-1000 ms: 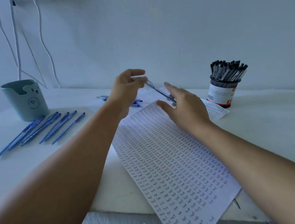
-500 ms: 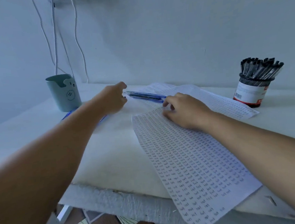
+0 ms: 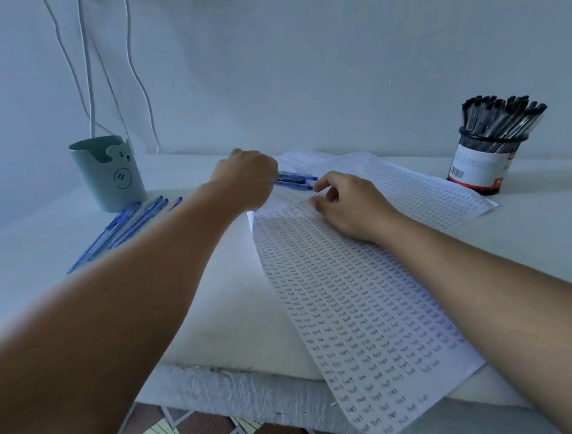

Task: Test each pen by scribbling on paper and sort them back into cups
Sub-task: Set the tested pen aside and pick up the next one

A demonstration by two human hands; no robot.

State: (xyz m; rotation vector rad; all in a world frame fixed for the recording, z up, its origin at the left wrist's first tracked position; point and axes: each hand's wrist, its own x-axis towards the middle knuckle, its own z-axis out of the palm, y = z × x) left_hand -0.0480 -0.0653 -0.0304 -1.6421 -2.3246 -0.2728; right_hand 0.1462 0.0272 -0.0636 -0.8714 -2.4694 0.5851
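A long sheet of paper [image 3: 359, 300] covered in small scribbles runs from the table's middle to its front edge. My right hand [image 3: 348, 205] lies on its top end, fingers curled and holding nothing. My left hand [image 3: 245, 179] is closed over a small bunch of blue pens [image 3: 297, 180] lying just beyond the sheet; its fingers are hidden from me. Several more blue pens [image 3: 124, 226] lie in a row at the left, in front of a pale green bear cup [image 3: 110, 172]. A black mesh cup [image 3: 487, 163] full of black pens stands at the far right.
A second scribbled sheet [image 3: 412, 186] lies under the first, reaching toward the black cup. White cables [image 3: 87, 78] hang down the wall behind the green cup. The white table's front edge [image 3: 249, 380] is close, with patterned floor tiles below it.
My left hand came down from holding a pen in the air and now rests on the blue pens on the table. My right hand stayed on the paper. The view shifted left, then right.
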